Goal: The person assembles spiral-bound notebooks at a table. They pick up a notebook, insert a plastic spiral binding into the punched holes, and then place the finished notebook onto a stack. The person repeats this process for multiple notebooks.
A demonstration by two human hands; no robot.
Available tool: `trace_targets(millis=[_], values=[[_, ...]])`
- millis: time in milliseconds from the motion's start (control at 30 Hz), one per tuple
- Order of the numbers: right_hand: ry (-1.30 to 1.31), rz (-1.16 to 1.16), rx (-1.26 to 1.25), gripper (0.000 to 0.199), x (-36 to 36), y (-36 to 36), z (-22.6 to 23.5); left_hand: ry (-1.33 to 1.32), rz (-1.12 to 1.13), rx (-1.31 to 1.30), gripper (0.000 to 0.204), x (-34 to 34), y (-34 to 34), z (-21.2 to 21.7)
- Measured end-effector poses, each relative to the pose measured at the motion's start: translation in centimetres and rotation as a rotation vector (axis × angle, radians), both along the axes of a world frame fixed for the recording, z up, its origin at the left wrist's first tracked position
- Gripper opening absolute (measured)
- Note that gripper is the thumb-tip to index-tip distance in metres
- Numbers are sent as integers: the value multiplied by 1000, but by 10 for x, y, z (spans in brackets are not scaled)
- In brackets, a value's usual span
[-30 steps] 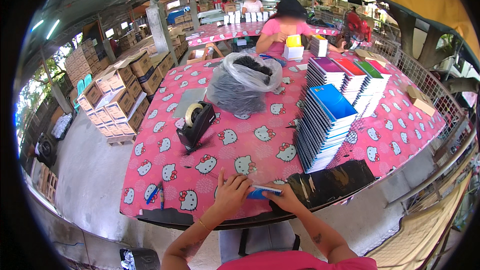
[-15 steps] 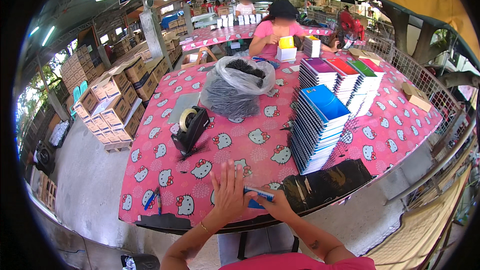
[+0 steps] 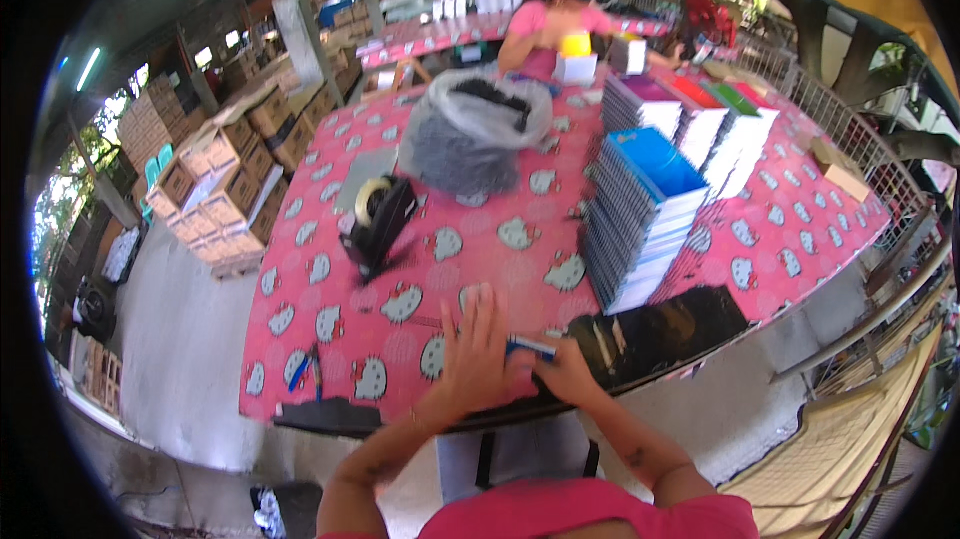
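Close to the near table edge, my right hand [image 3: 568,374] is closed around a thin blue notebook [image 3: 532,347], seen nearly edge-on and mostly hidden by the hands. Beside it my left hand [image 3: 474,364] has its fingers stretched out over the pink tablecloth [image 3: 520,284], its thumb side near the notebook. A tall stack of blue spiral notebooks [image 3: 645,224] stands just beyond my right hand. The picture is blurred by motion.
A black tape dispenser [image 3: 385,224] and a clear bag of black spiral coils [image 3: 465,144] stand beyond my left hand. Blue pens [image 3: 300,371] lie at left, a torn black patch [image 3: 670,334] at right. Purple, red and green notebook stacks [image 3: 645,99] stand near a co-worker [image 3: 560,24].
The view has shifted, so the table and stacks sit higher in the picture. My hands have slid slightly right, still together at the notebook, with the left fingers still stretched out.
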State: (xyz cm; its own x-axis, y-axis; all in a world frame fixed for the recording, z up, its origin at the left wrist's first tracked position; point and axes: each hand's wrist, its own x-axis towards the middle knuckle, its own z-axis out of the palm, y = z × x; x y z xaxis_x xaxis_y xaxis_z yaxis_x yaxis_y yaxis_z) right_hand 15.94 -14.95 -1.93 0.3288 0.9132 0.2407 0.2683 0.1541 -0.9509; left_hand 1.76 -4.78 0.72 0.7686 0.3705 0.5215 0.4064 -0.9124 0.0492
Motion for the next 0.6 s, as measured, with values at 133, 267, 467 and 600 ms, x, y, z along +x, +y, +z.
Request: trace_targets(millis=[133,267,467,600], values=[[99,-7,61,24,3,6,-6,63,-80,-122,81,-17,-25,-34],[-3,54,56,28,9,3,-24,49,-41,-124,67,-2,-11,-12],[-49,134,-144,27,15,8,-29,272,-238,-390,51,-8,16,-12],[-26,116,-111,22,15,6,-37,172,-82,-133,62,-6,-11,-25]])
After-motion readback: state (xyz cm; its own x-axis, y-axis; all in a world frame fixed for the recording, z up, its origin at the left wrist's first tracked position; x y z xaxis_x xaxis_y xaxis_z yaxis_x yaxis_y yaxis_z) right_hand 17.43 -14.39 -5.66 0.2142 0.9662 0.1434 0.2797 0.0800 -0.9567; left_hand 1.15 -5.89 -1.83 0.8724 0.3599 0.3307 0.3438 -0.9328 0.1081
